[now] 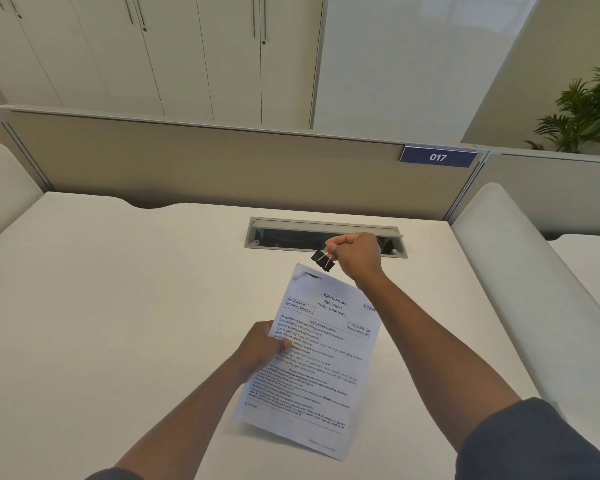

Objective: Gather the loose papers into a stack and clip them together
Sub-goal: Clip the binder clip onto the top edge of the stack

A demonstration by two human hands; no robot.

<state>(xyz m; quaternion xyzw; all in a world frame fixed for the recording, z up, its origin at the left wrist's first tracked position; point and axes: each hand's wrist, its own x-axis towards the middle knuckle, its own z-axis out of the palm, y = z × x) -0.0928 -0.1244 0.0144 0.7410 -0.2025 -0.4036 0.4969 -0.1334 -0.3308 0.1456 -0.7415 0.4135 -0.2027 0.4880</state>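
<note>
A stack of printed papers (321,358) is lifted off the white desk (101,306), tilted, with its top edge pointing away from me. My left hand (262,348) grips the stack at its left edge, thumb on the top page. My right hand (355,254) is above the stack's top edge and pinches the wire handles of a black binder clip (322,260). The clip hangs just beyond the papers' top edge, apart from them. The top left corner of the stack curls slightly.
An open cable tray (291,233) is set into the desk behind my right hand. A beige partition (222,161) with a blue "017" sign (438,156) closes the back. White padded dividers (534,289) flank the desk. A plant (582,116) stands far right.
</note>
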